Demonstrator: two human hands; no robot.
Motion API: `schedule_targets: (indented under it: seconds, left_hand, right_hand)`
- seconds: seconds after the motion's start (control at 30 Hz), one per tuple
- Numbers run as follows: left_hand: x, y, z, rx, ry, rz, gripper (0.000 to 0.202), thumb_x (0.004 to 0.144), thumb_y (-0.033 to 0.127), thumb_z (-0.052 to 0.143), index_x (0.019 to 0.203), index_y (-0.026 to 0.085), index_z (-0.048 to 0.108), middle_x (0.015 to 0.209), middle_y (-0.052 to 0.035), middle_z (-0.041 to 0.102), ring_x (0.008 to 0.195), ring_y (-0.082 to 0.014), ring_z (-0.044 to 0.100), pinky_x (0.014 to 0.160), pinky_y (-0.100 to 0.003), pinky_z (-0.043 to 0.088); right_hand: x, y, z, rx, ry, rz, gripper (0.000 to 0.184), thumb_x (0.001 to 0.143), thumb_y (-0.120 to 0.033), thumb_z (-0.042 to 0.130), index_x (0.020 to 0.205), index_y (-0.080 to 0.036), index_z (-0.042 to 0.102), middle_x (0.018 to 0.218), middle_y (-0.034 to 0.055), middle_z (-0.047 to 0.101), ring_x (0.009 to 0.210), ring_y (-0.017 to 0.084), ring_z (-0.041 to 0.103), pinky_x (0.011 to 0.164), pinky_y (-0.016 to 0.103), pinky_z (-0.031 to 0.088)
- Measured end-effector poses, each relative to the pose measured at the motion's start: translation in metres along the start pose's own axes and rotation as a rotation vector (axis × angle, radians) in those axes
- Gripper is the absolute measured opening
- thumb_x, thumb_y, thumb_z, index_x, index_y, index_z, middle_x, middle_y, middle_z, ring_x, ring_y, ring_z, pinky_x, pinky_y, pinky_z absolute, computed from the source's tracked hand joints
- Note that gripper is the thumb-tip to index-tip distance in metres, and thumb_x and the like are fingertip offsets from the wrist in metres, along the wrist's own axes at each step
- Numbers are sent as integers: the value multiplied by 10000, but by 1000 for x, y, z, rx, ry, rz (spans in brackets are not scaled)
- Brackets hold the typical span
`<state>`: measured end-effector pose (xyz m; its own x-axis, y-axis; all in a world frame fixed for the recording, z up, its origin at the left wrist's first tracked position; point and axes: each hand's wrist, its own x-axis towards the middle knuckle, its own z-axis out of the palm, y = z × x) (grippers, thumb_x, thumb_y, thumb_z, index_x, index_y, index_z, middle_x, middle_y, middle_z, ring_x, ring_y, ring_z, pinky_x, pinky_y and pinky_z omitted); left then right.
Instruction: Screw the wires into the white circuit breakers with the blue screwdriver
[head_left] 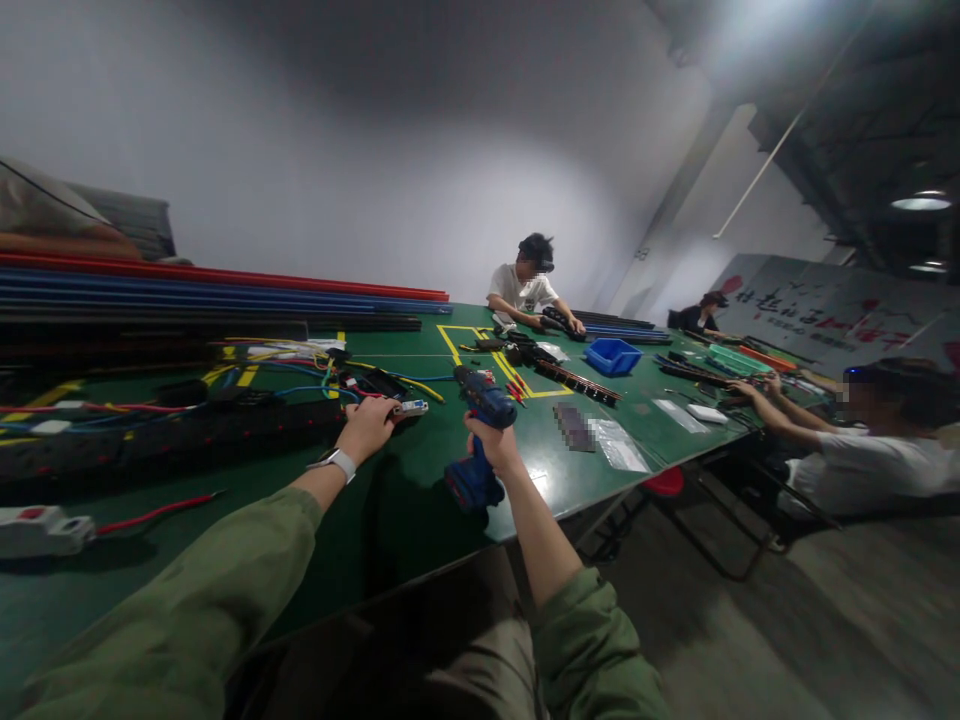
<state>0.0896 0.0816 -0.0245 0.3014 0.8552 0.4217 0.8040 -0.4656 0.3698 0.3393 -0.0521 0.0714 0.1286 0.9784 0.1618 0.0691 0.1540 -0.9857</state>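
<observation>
My right hand point(493, 440) is wrapped round the grip of a blue cordless drill point(487, 398), held above the near edge of the green table. The drill's front end points away from me, up and to the left; its battery base sits low beneath my wrist. My left hand point(367, 432) is closed on a small white block point(411, 408) at the right end of a long black socket strip point(247, 438). Its exact kind is hard to make out. Coloured wires point(330, 372) lie just beyond this hand.
Red and blue rails point(315, 290) lie along the far left side. A white breaker-like part point(46, 530) with a red wire is at near left. A blue bin point(613, 357), phone point(574, 428) and plastic bag point(619, 445) lie to the right. Several people sit around the table.
</observation>
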Motion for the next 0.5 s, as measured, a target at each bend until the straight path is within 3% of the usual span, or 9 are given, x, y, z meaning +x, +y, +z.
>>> schedule_targets:
  seconds: [0.13, 0.23, 0.37, 0.5]
  left_hand:
    - [-1, 0, -2, -31, 18, 0, 292, 941, 369, 560, 1147, 251, 729, 1162, -140, 735, 1153, -362, 603, 986, -504, 434]
    - [0, -3, -1, -80, 32, 1, 297, 932, 391, 565, 1136, 257, 735, 1128, -134, 740, 1140, -361, 611, 998, -494, 468]
    - [2, -9, 2, -162, 37, 22, 308, 904, 379, 584, 1132, 241, 738, 1118, -142, 744, 1123, -363, 630, 1044, -493, 477]
    - [4, -13, 4, -256, 27, 17, 339, 909, 395, 566, 1151, 210, 714, 1150, -156, 732, 1105, -351, 650, 1029, -475, 497]
  right_hand:
    - [32, 12, -8, -91, 102, 8, 264, 762, -396, 667, 930, -196, 633, 575, -39, 572, 503, 161, 567, 565, 278, 482]
    - [44, 18, -13, -152, 106, 8, 246, 805, -378, 657, 974, -202, 631, 647, -23, 616, 581, 171, 613, 657, 297, 537]
    - [47, 24, -15, -177, 87, -39, 287, 863, -404, 635, 1051, -188, 653, 793, 25, 675, 656, 189, 666, 724, 327, 564]
    - [35, 30, -19, -186, 63, -60, 444, 877, -455, 647, 1228, -183, 661, 870, 55, 714, 800, 235, 720, 818, 364, 572]
